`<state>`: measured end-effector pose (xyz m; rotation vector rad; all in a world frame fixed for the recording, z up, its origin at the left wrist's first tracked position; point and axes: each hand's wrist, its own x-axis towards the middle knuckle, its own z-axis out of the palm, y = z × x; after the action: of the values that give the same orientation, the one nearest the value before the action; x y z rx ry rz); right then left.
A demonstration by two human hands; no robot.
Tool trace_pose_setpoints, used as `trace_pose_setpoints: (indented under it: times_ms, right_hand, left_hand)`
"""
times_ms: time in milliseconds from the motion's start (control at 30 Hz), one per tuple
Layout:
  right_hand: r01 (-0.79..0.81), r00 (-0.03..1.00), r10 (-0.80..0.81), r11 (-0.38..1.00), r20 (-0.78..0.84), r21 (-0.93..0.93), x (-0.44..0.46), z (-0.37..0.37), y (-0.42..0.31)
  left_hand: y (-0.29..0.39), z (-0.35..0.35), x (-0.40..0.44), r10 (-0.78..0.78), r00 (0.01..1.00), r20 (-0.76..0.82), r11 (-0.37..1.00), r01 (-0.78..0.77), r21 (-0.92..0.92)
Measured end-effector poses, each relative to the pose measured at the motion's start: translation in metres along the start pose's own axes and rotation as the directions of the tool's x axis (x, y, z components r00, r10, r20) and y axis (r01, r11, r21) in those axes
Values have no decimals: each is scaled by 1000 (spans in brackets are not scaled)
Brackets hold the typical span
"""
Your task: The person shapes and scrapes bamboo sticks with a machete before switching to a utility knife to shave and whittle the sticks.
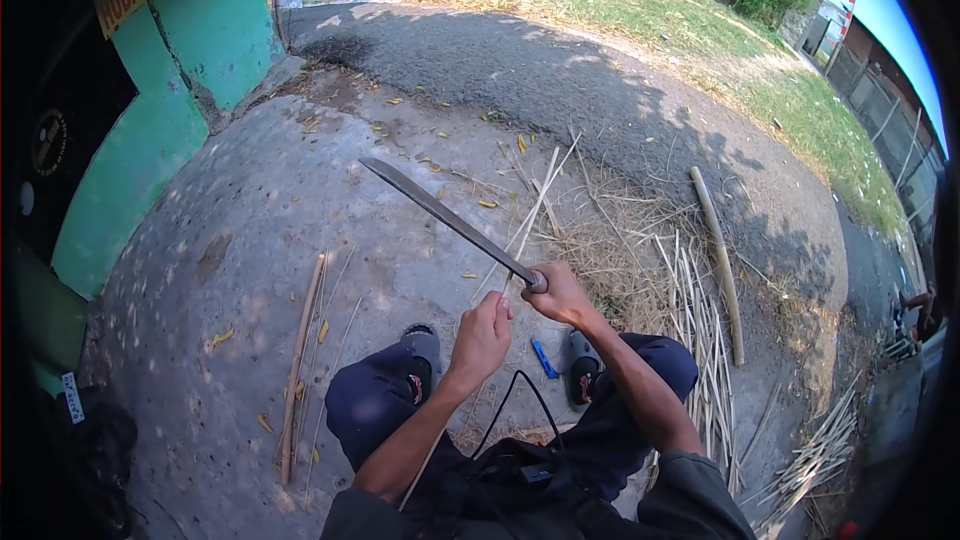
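My right hand [560, 294] is closed around the handle of a machete [440, 210], whose long dark blade points up and to the left. Just below the handle, my left hand [483, 333] pinches a thin bamboo strip [424, 472]; its lower end comes out beneath my left forearm. The strip meets the blade near the handle, though how far the edge is into it is hard to see. Between my feet lies a small blue tool [543, 359], perhaps a cutter.
Split bamboo strips [700, 340] lie to my right, beside a thick bamboo pole [718, 265]. Another bundle of strips [818, 460] is farther right. Bamboo sticks [302, 370] lie on the concrete at left. Shavings [620, 240] are ahead, and a green wall [150, 170] stands at left.
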<state>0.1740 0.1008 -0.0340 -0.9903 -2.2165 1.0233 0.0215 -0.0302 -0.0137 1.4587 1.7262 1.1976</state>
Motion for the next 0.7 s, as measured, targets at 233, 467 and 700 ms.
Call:
trace_pose_setpoints:
  times_ms: [233, 467, 700]
  right_hand:
    - [-57, 998, 58, 998, -26, 24, 0, -6, 11]
    - [-101, 994, 100, 994, -44, -36, 19, -18, 29]
    - [22, 998, -18, 998, 62, -66, 7, -9, 17]
  left_hand:
    - [9, 2, -5, 24, 1000, 17, 999, -25, 32]
    - [3, 4, -8, 15, 1000, 23, 992, -18, 128]
    - [-7, 1, -13, 31, 999, 15, 991, -33, 129]
